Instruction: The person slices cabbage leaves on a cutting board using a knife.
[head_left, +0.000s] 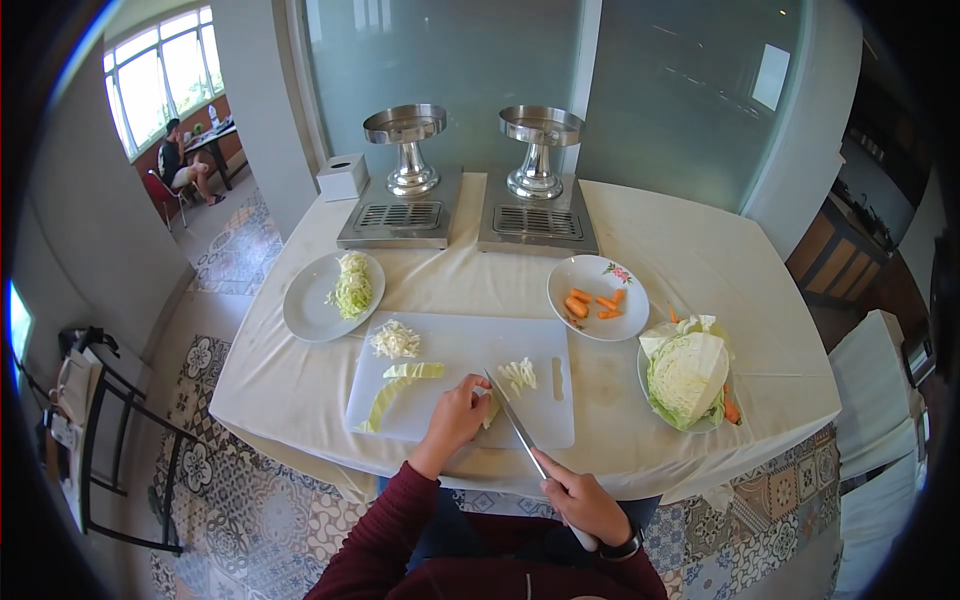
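Note:
My left hand (458,418) rests on the white cutting board (460,335), fingers curled over a cabbage piece (491,411) that they mostly hide. The knife (516,424) is in my right hand (583,502), its blade slanting up and left beside my left fingertips. Just past the blade lie chopped cabbage bits (518,375). Farther left on the board are a pile of finely cut cabbage (395,340) and pale green cabbage strips (378,405).
A plate (303,300) of shredded cabbage stands at left, and a flowered plate (570,268) holds carrot pieces. At right sits a cabbage head (688,375) with a carrot (732,411). Two metal stands (412,180) and a tissue box (343,178) line the back. One person (180,165) sits far away.

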